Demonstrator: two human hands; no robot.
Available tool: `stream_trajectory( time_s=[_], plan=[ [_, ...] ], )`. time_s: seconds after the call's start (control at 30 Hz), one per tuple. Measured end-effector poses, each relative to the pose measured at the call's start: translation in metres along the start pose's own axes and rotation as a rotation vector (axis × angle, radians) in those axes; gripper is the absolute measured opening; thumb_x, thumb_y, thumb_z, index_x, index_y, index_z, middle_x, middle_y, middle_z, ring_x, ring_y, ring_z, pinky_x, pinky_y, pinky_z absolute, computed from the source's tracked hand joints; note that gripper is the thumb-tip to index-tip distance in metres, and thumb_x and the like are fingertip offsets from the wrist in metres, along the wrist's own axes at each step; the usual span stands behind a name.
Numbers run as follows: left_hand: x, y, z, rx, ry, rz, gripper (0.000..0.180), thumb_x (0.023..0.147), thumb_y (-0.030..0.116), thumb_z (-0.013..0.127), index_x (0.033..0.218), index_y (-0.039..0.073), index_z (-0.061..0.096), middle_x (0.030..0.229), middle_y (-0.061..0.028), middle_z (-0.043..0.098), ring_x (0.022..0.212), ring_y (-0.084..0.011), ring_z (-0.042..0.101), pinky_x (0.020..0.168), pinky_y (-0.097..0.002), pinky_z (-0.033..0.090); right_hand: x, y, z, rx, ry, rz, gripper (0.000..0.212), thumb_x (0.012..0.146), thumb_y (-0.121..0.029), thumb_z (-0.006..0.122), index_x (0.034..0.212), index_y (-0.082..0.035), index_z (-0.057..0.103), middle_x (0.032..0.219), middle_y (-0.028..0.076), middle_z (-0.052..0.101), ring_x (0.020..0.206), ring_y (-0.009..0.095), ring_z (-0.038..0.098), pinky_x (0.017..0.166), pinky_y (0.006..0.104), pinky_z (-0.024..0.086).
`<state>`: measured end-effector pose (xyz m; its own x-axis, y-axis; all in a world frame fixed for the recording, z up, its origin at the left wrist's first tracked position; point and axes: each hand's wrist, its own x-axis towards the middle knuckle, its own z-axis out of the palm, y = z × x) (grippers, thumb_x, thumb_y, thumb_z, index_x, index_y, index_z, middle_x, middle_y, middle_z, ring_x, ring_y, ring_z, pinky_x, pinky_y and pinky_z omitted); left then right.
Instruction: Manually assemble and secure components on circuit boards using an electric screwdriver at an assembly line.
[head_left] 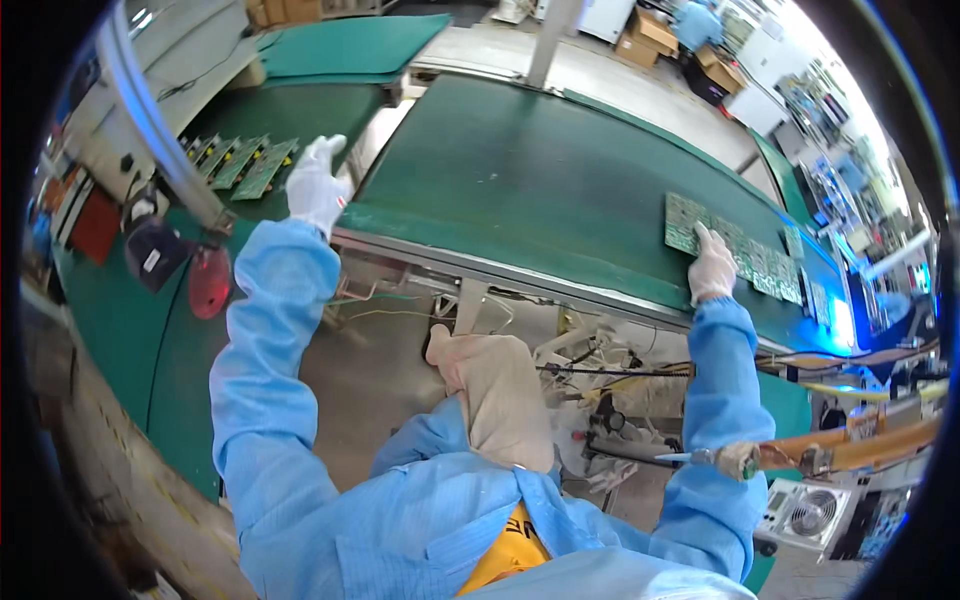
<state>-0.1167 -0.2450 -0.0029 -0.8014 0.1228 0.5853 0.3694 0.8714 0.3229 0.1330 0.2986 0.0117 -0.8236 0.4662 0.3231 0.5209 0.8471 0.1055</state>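
Observation:
My left hand (318,187), in a white glove, is raised at the left end of the green conveyor belt (490,180). Its fingers are apart and hold nothing. Just left of it, several green circuit boards (265,170) stand in a slanted row on another green surface. My right hand (712,264), also gloved in white, reaches over the near edge of the belt. Its outstretched fingers rest on a green circuit board panel (683,212). More populated circuit boards (772,270) lie on the belt just right of that hand.
A dark lamp-like fixture (155,255) and a red rounded object (209,282) are at the left, beside a metal post (165,120). At the lower right, a brown arm with a pale blue nozzle (690,457) crosses in front of my right sleeve. Cables hang below the belt.

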Motion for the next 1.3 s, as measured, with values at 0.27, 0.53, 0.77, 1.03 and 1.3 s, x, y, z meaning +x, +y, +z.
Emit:
stream_trajectory(
  time_s=[0.27,0.53,0.77,1.03,1.3],
  plan=[
    [-0.048,0.201,0.001,-0.373,-0.254,0.452,0.058,0.074,0.027,0.072,0.126,0.013,0.052,0.135,-0.0170,0.047,0.130,-0.0320,0.040,0.108,-0.0392,0.035,-0.009,-0.043,-0.038,0.083,0.035,-0.127,0.049,0.077,-0.005,0.049,0.123,-0.017,0.059,0.107,0.016,0.062,0.096,0.034,0.063,0.082,0.0434,0.050],
    [-0.075,0.306,0.050,-0.210,-0.216,0.649,0.055,0.079,0.024,0.064,0.131,0.017,0.048,0.085,-0.0057,0.064,0.075,-0.0253,0.064,0.069,-0.0378,0.050,-0.044,-0.122,-0.098,0.648,-0.071,-0.180,0.077,0.067,-0.031,0.073,0.135,-0.007,0.045,0.121,0.019,0.057,0.104,0.033,0.060,0.089,0.0375,0.048],
    [-0.062,0.249,0.002,-1.906,-0.527,-0.444,0.026,0.084,0.006,0.068,0.108,-0.002,0.060,0.098,-0.0099,0.067,0.087,-0.0181,0.067,0.076,-0.0297,0.056,-0.080,-0.051,-0.148,2.087,-0.139,0.139,0.076,0.091,-0.057,0.043,0.149,-0.011,0.022,0.147,0.019,0.031,0.111,0.034,0.054,0.095,0.0487,0.043],
    [-0.120,0.117,-0.076,-2.021,-0.477,-0.570,0.035,0.085,0.010,0.065,0.115,-0.006,0.056,0.105,-0.0150,0.067,0.089,-0.0233,0.068,0.080,-0.0346,0.057,-0.196,-0.045,-0.204,1.874,0.122,-0.302,0.088,0.086,-0.061,0.049,0.149,-0.007,0.020,0.140,0.027,0.040,0.105,0.027,0.059,0.089,0.0375,0.048],
    [-0.183,0.001,-0.163,-1.797,0.077,-0.628,0.066,0.079,0.003,0.068,0.138,0.002,0.038,0.120,-0.0168,0.058,0.100,-0.0268,0.064,0.084,-0.0373,0.056,-0.200,-0.090,-0.190,1.746,0.221,0.084,0.058,0.094,-0.029,0.045,0.139,0.005,0.034,0.103,0.011,0.065,0.057,0.012,0.057,0.054,0.0215,0.047]
  ],
)
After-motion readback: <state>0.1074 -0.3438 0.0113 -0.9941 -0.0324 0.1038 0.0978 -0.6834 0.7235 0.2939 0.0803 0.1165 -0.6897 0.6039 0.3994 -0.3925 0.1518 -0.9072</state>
